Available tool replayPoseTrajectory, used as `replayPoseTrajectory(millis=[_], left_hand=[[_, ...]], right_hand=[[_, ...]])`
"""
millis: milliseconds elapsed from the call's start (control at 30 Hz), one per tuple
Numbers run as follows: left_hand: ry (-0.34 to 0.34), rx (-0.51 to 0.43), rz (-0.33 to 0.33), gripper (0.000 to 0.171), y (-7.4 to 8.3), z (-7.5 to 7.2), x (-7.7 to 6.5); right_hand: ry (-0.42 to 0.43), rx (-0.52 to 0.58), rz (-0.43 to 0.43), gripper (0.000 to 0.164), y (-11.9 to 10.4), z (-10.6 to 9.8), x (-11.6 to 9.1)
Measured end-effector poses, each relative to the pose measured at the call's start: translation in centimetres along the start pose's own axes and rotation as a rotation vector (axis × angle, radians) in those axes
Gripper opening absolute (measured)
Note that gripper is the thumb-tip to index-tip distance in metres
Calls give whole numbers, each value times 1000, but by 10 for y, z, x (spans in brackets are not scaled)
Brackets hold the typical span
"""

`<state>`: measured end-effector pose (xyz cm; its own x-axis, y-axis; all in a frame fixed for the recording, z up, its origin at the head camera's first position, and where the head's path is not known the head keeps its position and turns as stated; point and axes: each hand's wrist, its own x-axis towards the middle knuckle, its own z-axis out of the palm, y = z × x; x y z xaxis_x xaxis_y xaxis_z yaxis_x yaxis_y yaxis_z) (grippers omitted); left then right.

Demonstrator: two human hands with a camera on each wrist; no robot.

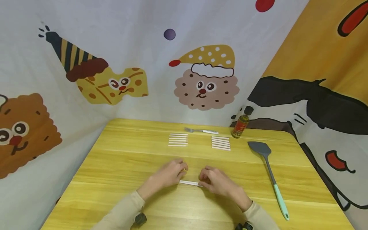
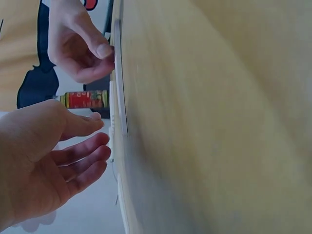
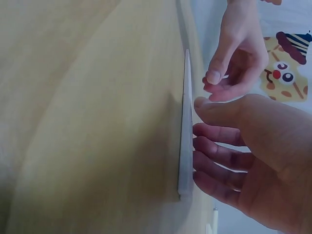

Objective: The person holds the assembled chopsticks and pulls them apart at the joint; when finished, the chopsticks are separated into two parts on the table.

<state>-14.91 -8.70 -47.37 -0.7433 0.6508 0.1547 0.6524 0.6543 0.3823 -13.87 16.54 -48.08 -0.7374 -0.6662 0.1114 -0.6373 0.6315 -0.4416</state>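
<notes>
Thin white sticks (image 1: 188,183) lie side by side on the wooden table, between the hands. My left hand (image 1: 171,172) is at their left end, its fingers loosely bent; the left wrist view shows a gap between thumb and fingers with nothing held there. At the right end is my right hand (image 1: 215,180), its fingertips close to the sticks. The right wrist view shows its relaxed fingers (image 3: 219,158) alongside a white stick (image 3: 185,131), not wrapped round it.
Behind the hands lie a left row of white sticks (image 1: 178,140) and a right row of white sticks (image 1: 220,143). A fork (image 1: 201,131) and a red-labelled bottle (image 1: 241,124) are at the back. A spatula (image 1: 271,169) with a mint handle lies on the right.
</notes>
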Motion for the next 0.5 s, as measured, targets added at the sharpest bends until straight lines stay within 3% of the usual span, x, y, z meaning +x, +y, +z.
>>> replayPoseTrajectory(millis=[233,500], left_hand=[[-68,-21,44,11,5,8,1],[-112,-47,34,7,7,10,4]], right_hand=[[-3,26,31,13,4,3,-2],[41,13,25,12,5,3,-1]])
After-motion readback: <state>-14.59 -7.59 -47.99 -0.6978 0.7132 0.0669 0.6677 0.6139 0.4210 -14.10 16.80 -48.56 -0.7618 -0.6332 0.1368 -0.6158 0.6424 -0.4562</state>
